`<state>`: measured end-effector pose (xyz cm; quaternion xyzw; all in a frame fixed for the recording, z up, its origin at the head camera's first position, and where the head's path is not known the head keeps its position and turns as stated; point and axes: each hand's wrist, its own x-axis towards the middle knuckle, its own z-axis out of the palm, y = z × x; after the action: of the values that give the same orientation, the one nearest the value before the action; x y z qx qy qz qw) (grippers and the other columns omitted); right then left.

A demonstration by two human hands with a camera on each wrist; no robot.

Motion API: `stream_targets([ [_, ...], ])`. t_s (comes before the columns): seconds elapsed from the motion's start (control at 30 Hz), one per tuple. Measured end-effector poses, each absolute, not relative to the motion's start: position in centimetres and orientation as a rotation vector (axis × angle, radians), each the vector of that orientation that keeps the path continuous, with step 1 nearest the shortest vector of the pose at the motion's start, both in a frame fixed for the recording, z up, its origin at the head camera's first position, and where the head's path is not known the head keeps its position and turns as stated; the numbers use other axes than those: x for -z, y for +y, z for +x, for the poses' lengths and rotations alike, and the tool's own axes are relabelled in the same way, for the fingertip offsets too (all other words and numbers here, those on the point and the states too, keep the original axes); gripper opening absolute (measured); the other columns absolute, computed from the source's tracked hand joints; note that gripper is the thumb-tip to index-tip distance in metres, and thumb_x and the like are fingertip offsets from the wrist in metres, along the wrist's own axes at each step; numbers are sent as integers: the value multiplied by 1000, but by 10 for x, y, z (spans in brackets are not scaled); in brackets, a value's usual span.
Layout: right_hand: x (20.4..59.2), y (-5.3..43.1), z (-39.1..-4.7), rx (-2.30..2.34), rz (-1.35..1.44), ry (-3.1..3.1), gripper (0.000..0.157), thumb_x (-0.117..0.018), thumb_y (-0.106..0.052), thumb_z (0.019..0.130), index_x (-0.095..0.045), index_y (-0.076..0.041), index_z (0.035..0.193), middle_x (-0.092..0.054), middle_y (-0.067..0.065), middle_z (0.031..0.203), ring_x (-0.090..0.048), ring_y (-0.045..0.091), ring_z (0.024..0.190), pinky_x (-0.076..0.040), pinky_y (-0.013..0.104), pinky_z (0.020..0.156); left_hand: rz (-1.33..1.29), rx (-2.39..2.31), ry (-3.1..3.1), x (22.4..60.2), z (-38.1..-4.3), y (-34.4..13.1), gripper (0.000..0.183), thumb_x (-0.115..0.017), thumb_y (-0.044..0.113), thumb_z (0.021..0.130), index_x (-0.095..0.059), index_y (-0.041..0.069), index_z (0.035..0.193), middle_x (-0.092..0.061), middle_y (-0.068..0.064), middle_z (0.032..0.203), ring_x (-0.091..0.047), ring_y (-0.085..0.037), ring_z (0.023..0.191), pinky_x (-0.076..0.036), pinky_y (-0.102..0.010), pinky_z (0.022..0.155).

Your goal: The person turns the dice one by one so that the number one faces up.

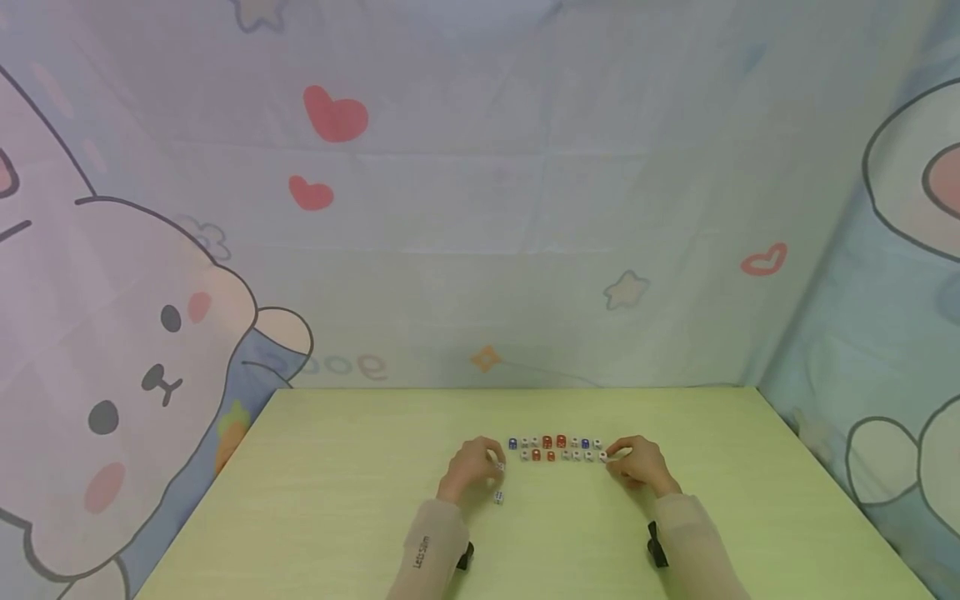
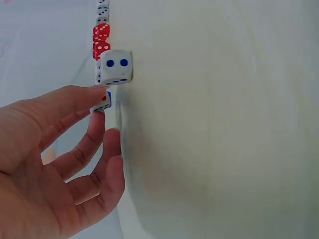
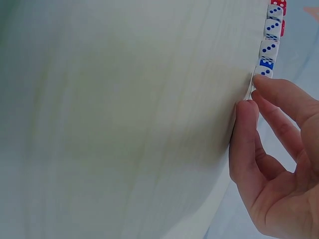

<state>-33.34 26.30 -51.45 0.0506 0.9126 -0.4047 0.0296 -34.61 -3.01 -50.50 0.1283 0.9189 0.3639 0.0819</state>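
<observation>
My left hand (image 1: 474, 462) pinches a small white die (image 2: 101, 103) with a red dot between its fingertips, just left of the dice rows. The other left fingers curl loosely beneath. Nearer to me, one white die (image 1: 498, 497) lies by itself on the table (image 1: 360, 500); it looks large in the left wrist view. At the right end of the front row my right hand (image 1: 641, 465) touches the last white die (image 1: 602, 457) with its fingertips, its fingers loosely bent. In the right wrist view these fingertips lie right at the end die (image 3: 264, 72).
Two rows of dice run side to side between the hands. The back row includes a blue die (image 1: 513, 443) at its left end and a red die (image 1: 547, 442); the front row mixes red and white. A printed cloth backdrop (image 1: 465, 208) hangs behind the table.
</observation>
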Motion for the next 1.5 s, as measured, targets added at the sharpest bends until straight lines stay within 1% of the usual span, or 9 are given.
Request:
stream_targets([
  [0.3,514,262,-332,1243,170,2816,23,-66,-11,75,-65,-4,97,-57,6,62,-42,9,43,-46,25,46,382,-1057,2780,504,-341,-30,14,-72,4,68,-63,8,78,-62,-5,74,-51,-16,60,-39,-28,52],
  [0.57,513,263,-331,1245,157,2817,24,-65,-10,75,-65,-3,98,-59,7,66,-46,11,46,-47,26,47,315,-1065,2767,502,-339,-32,16,-72,1,65,-64,7,77,-61,-6,83,-48,-16,61,-39,-27,53],
  [0.73,512,265,-331,1250,155,2810,25,-66,-10,75,-64,-2,98,-61,10,72,-50,14,53,-47,27,49,298,-1041,2774,500,-341,-33,18,-73,0,62,-64,8,76,-61,-5,79,-49,-17,61,-38,-28,53],
  [0.83,513,266,-331,1254,154,2809,25,-66,-10,75,-64,-2,98,-61,10,73,-51,14,54,-47,27,50,322,-1036,2784,500,-342,-33,17,-74,1,61,-63,8,72,-60,-5,75,-49,-18,60,-39,-28,53],
  [0.93,514,265,-331,1255,152,2807,24,-66,-10,75,-64,-3,98,-61,9,71,-50,13,52,-47,26,49,358,-1035,2799,499,-342,-33,16,-75,4,62,-62,10,70,-59,-4,72,-51,-17,59,-40,-28,52],
  [1.07,514,265,-330,1261,152,2799,24,-66,-10,75,-64,-3,98,-60,9,71,-49,13,51,-47,26,49,344,-1101,2798,498,-347,-28,13,-74,9,67,-63,10,74,-61,-3,75,-52,-16,63,-40,-29,54],
  [1.13,515,266,-330,1263,155,2797,24,-66,-10,75,-64,-3,98,-60,9,71,-50,14,52,-47,26,49,314,-1148,2793,499,-351,-24,12,-73,9,69,-64,8,78,-62,-5,77,-54,-17,64,-40,-30,55],
  [1.27,515,266,-329,1261,163,2797,24,-66,-10,75,-64,-3,98,-60,9,72,-50,13,53,-47,26,49,319,-1172,2818,499,-356,-17,13,-72,9,72,-65,7,82,-64,-7,76,-54,-15,61,-39,-28,51],
  [1.5,513,264,-330,1271,157,2791,24,-65,-9,76,-63,-2,99,-59,7,67,-47,12,48,-46,25,48,323,-1162,2828,505,-361,-10,11,-70,9,73,-66,6,83,-64,-7,78,-54,-14,62,-39,-25,51],
])
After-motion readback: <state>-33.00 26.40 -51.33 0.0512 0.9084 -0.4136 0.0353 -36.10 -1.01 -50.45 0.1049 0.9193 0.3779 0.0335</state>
